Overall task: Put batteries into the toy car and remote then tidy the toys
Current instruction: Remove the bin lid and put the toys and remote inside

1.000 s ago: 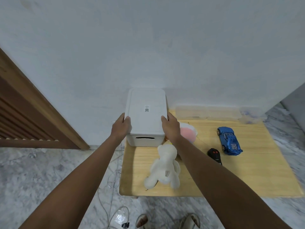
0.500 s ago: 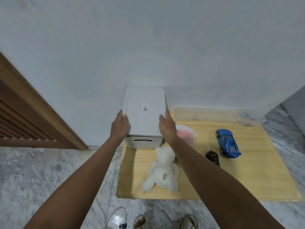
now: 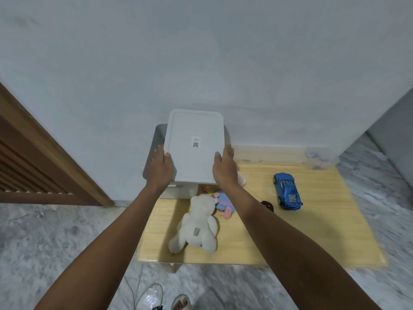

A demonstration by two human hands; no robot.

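White plastic lid (image 3: 194, 146), stiff and probably light, is gripped at its side edges by the left hand (image 3: 161, 167) and right hand (image 3: 224, 167) above the box (image 3: 154, 153) at the table's (image 3: 312, 231) back-left corner.

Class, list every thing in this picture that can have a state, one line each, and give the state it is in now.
lid: lifted off the box, held by both hands.
storage box: open, on the table's far left corner.
left hand: gripping the lid's left edge.
right hand: gripping the lid's right edge.
white teddy bear: lying on the table.
blue toy car: on its wheels.
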